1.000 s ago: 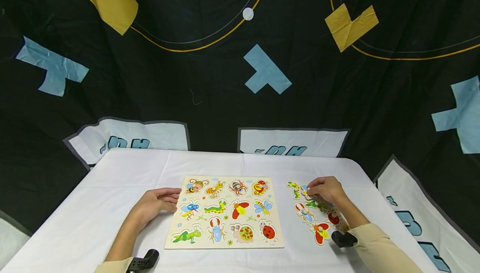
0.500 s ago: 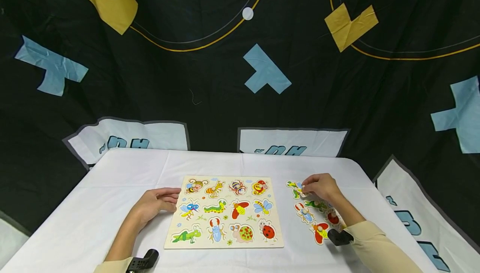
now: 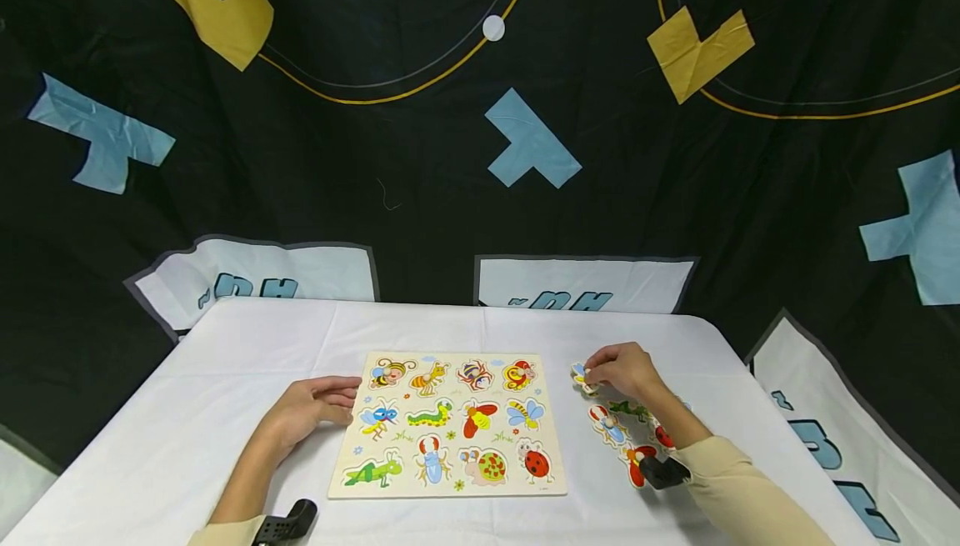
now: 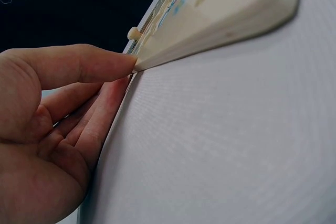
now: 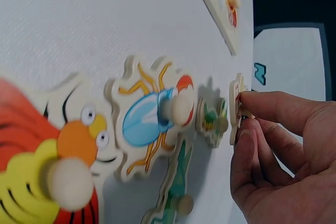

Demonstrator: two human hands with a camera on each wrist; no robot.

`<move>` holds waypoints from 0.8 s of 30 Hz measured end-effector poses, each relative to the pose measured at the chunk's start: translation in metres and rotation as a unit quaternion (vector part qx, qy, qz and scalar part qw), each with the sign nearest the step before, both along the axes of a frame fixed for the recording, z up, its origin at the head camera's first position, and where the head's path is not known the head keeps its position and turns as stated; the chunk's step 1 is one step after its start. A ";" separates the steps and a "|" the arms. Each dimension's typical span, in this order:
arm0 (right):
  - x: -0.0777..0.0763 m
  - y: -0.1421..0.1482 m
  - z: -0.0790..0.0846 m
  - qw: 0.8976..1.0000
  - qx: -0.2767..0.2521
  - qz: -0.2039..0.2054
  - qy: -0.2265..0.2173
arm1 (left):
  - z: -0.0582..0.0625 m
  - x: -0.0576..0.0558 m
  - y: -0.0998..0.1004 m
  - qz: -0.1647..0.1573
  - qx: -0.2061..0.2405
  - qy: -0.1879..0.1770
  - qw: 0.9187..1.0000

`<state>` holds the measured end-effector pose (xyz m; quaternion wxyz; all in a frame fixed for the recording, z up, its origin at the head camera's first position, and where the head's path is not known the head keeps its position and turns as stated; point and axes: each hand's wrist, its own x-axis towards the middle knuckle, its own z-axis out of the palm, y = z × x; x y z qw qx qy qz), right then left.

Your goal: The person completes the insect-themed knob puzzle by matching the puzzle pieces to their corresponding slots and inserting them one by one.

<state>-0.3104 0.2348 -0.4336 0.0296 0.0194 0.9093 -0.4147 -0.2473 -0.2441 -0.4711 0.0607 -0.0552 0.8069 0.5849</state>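
Note:
My left hand (image 3: 303, 413) lies beside the left edge of a wooden knob puzzle board (image 3: 408, 492). In the left wrist view its extended fingertips (image 4: 123, 65) touch the board's corner. At the right of the board, my right hand (image 3: 624, 369) pinches a knobbed puzzle piece (image 5: 236, 109), holding it on edge above the cloth. Blue and yellow show on that piece in the head view; its picture is mostly hidden. Just below it in the right wrist view is a green caterpillar piece (image 5: 212, 123).
Loose pieces lie right of the board: a blue beetle (image 3: 608, 426), a green grasshopper (image 3: 628, 409), a red-winged insect (image 3: 636, 464) and a ladybird (image 3: 664, 436), partly under the right arm. White cloth (image 3: 480, 525) covers the table; a black curtain (image 3: 420, 196) hangs behind.
My right hand has moved left and slightly away with the pinched piece, which now covers the caterpillar piece in the head view. The left hand and board have stayed put.

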 end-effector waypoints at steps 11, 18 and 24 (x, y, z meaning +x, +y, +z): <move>0.001 -0.020 0.000 1.000 -0.014 0.013 0.008 | 0.000 0.000 0.001 -0.002 -0.001 0.001 1.000; -0.001 -0.037 0.002 1.000 0.009 0.016 0.005 | -0.001 0.001 0.001 0.000 -0.008 0.003 1.000; 0.000 -0.051 0.003 1.000 0.010 0.020 0.007 | 0.000 0.001 0.001 0.001 -0.011 0.001 1.000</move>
